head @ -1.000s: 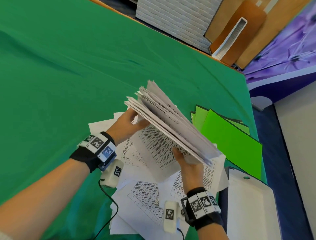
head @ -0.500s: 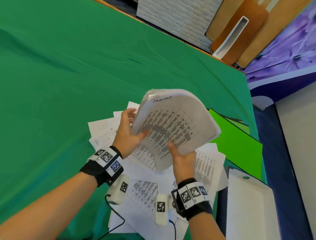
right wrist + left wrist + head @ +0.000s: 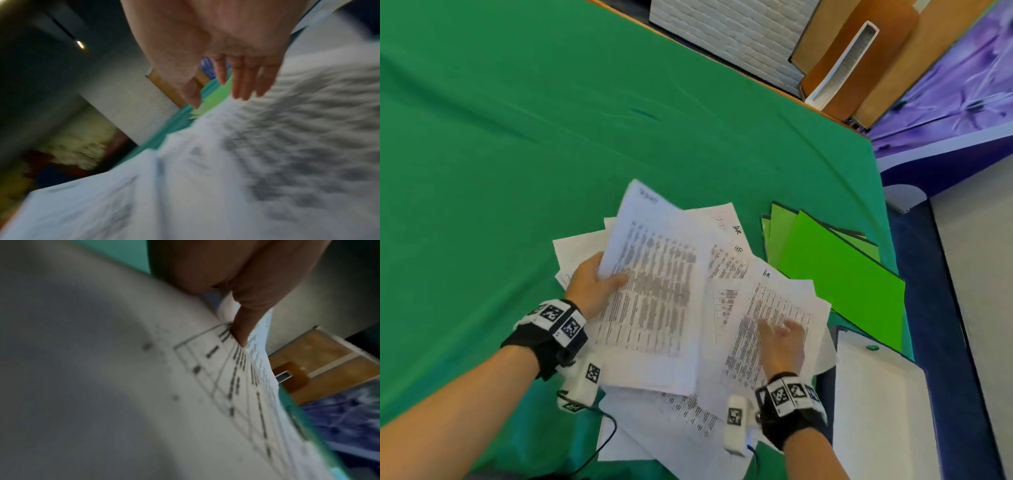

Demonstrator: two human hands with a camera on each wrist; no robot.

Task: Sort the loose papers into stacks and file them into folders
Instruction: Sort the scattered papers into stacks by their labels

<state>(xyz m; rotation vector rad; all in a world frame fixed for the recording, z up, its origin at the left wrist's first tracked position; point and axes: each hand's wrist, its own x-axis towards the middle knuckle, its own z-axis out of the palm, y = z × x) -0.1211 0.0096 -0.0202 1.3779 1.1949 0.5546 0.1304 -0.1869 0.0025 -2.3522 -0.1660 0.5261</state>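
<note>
left hand (image 3: 592, 284) pinches gathered stack (image 3: 654, 294) at its 9 o'clock edge. right hand (image 3: 782, 339), fingers spread, over loose papers (image 3: 726, 240). green folders (image 3: 839, 274) at 2 o'clock, unfilled. sorting early; filing not begun.

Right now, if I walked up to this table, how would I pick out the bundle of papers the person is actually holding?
Start at the green tablecloth and find the scattered white sheets near its front edge. On their left side, the left hand pinches one bundle of papers by its edge. Unlike the loose sheets lying flat, it is lifted, and it sits far from the bright green folders on the right.
</note>
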